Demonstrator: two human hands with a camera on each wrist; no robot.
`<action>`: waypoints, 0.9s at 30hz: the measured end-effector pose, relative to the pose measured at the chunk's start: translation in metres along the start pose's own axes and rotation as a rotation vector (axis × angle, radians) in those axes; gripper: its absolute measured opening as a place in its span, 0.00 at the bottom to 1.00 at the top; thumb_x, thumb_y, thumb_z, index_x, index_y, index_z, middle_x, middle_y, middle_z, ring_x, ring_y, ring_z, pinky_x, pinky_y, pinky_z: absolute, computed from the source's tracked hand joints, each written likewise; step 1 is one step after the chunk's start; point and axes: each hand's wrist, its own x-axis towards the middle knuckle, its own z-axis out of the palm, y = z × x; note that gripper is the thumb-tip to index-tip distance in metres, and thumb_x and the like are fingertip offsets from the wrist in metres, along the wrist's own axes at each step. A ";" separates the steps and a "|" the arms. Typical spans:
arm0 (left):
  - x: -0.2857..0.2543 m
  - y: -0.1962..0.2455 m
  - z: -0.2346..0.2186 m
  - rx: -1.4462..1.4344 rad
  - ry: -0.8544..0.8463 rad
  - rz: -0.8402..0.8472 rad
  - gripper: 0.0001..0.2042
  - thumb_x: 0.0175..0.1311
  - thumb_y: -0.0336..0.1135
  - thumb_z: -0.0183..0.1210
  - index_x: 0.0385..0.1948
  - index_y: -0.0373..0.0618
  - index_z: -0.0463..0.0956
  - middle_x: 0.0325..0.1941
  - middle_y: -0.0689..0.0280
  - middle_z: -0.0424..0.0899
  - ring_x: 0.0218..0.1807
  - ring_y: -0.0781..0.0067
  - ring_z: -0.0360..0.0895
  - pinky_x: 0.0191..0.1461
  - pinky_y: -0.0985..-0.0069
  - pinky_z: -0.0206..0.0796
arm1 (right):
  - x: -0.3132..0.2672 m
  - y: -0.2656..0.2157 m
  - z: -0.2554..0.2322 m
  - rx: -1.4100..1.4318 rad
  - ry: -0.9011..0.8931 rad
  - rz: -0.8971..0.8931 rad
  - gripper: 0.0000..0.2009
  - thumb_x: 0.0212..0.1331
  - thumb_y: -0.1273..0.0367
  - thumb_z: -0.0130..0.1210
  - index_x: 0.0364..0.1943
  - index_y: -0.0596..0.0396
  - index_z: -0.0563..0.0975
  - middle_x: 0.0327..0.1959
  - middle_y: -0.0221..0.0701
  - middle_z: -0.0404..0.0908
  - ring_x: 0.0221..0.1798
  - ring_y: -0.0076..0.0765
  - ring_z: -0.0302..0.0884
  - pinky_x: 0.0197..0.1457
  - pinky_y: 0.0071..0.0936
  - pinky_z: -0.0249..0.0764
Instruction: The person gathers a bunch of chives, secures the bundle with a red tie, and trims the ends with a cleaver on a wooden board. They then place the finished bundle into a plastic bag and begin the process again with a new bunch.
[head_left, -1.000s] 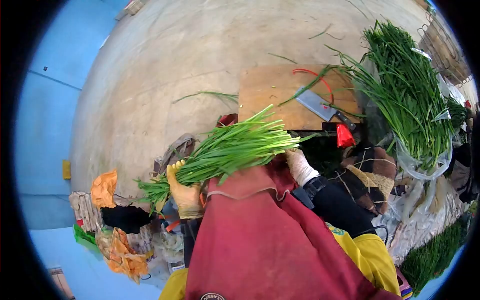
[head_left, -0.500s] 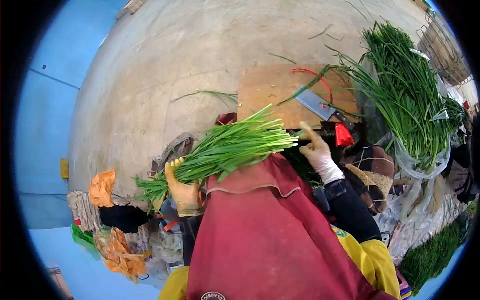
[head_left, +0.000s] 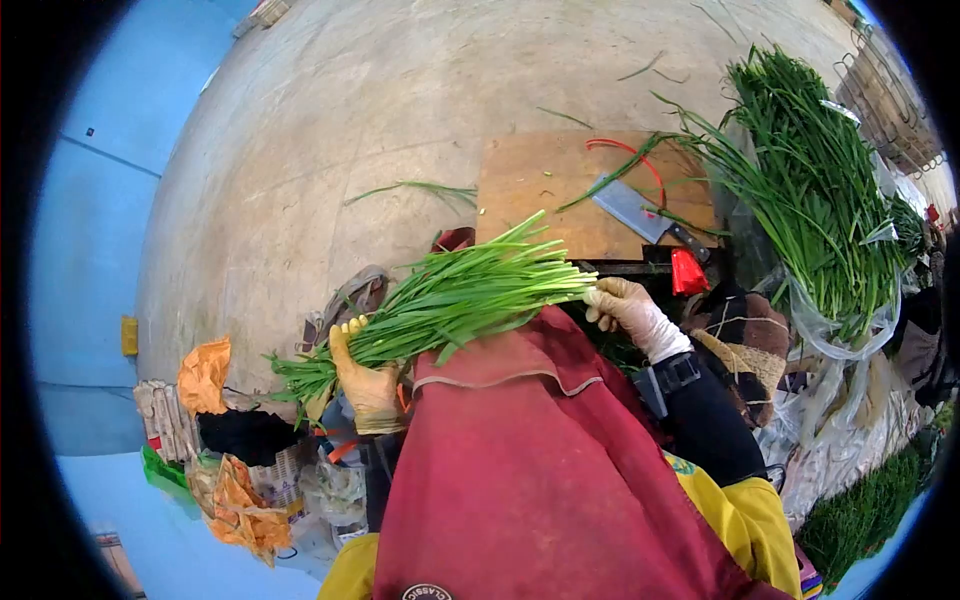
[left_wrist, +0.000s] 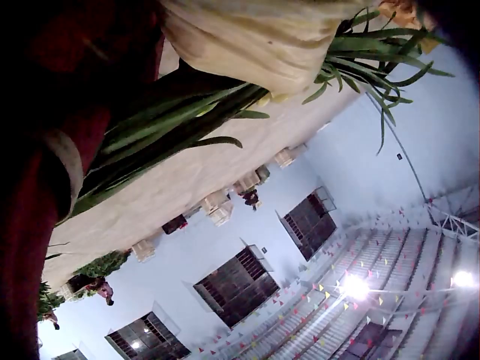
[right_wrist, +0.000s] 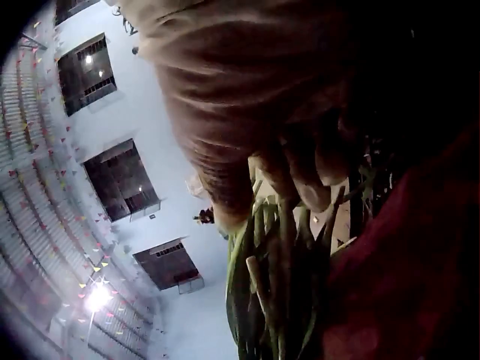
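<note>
A thick bunch of garlic chives point(head_left: 470, 290) lies across my lap on a dark red apron point(head_left: 530, 440), its pale stem ends pointing right. Round its leafy part, at the left, my gloved left hand point(head_left: 368, 388) grips it with the fingers partly under the leaves. My gloved right hand point(head_left: 632, 308) is at the stem ends, thumb and curled fingers pinching some of them. From the right wrist view, the thumb and fingertips close over the tops of the stems point(right_wrist: 274, 277). The left wrist view has the glove point(left_wrist: 259, 45) wrapped over the leaves.
Ahead stands a wooden board point(head_left: 540, 190) with a cleaver point(head_left: 630, 208), a red strip point(head_left: 652, 170) and loose leaves on it. A red packet point(head_left: 688, 272) hangs at its near edge. A large heap of chives point(head_left: 815, 180) in clear plastic stands right; crumpled bags point(head_left: 245, 510) lie left.
My right hand drew back from the stem ends to the right with its fingers spread, then returned and pinched at them. The left hand and bunch have stayed in place.
</note>
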 end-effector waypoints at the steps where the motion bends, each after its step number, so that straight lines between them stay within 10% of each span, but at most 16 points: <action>1: 0.002 -0.004 -0.004 -0.147 0.015 -0.054 0.31 0.59 0.21 0.57 0.65 0.42 0.55 0.63 0.60 0.69 0.65 0.68 0.68 0.69 0.68 0.65 | 0.003 0.003 0.001 -0.005 0.021 -0.018 0.11 0.60 0.61 0.62 0.39 0.54 0.80 0.24 0.24 0.79 0.21 0.15 0.69 0.24 0.15 0.63; 5: 0.002 -0.003 -0.005 0.074 -0.011 0.043 0.30 0.60 0.21 0.56 0.65 0.40 0.55 0.64 0.61 0.70 0.64 0.70 0.68 0.68 0.67 0.66 | 0.015 0.011 0.003 -0.091 0.146 -0.111 0.11 0.60 0.62 0.61 0.31 0.55 0.82 0.20 0.24 0.78 0.20 0.18 0.70 0.25 0.18 0.66; 7: 0.006 0.002 -0.006 -0.353 0.108 -0.153 0.27 0.62 0.25 0.57 0.64 0.39 0.58 0.64 0.63 0.70 0.64 0.70 0.69 0.67 0.67 0.67 | 0.020 0.017 -0.013 -0.212 0.262 -0.166 0.11 0.59 0.62 0.62 0.29 0.56 0.82 0.21 0.24 0.78 0.21 0.19 0.71 0.26 0.20 0.68; 10: 0.016 0.015 -0.001 -0.858 0.316 -0.397 0.24 0.65 0.31 0.59 0.61 0.38 0.62 0.64 0.64 0.70 0.64 0.71 0.69 0.67 0.68 0.67 | 0.008 0.012 -0.075 -1.002 0.610 -0.222 0.17 0.55 0.52 0.58 0.30 0.53 0.82 0.32 0.44 0.82 0.39 0.51 0.81 0.43 0.42 0.75; 13: 0.018 -0.008 -0.018 -0.861 0.235 -0.382 0.18 0.67 0.37 0.59 0.54 0.40 0.69 0.59 0.65 0.75 0.60 0.71 0.73 0.64 0.68 0.70 | -0.003 0.000 -0.092 -1.326 0.432 0.204 0.15 0.52 0.56 0.60 0.40 0.48 0.84 0.41 0.40 0.84 0.49 0.48 0.81 0.52 0.40 0.76; 17: 0.004 0.001 -0.001 -0.586 0.141 -0.167 0.13 0.69 0.37 0.57 0.50 0.44 0.73 0.53 0.66 0.79 0.57 0.72 0.76 0.61 0.68 0.72 | -0.009 0.000 -0.056 -1.139 0.336 -0.334 0.16 0.52 0.62 0.62 0.46 0.47 0.83 0.44 0.39 0.83 0.48 0.46 0.81 0.51 0.38 0.76; 21: 0.006 0.021 0.009 -0.739 0.236 -0.309 0.16 0.70 0.37 0.56 0.55 0.44 0.69 0.57 0.66 0.75 0.60 0.71 0.72 0.64 0.69 0.69 | -0.025 -0.023 0.023 -0.877 0.099 -0.654 0.13 0.60 0.60 0.57 0.48 0.43 0.82 0.39 0.38 0.84 0.43 0.49 0.81 0.44 0.40 0.78; 23: 0.012 0.031 0.015 -0.979 0.386 -0.455 0.20 0.70 0.34 0.55 0.61 0.44 0.63 0.62 0.65 0.70 0.64 0.70 0.69 0.68 0.69 0.66 | -0.013 -0.012 0.041 -0.964 0.057 -0.713 0.13 0.60 0.59 0.54 0.47 0.41 0.81 0.38 0.37 0.84 0.42 0.49 0.81 0.43 0.41 0.78; 27: 0.002 0.015 0.007 -0.556 0.165 -0.199 0.17 0.69 0.35 0.56 0.58 0.45 0.68 0.58 0.67 0.75 0.61 0.71 0.72 0.66 0.68 0.67 | 0.005 -0.018 0.063 -1.216 -0.024 -0.574 0.11 0.58 0.60 0.53 0.42 0.44 0.81 0.36 0.37 0.84 0.42 0.49 0.81 0.42 0.42 0.78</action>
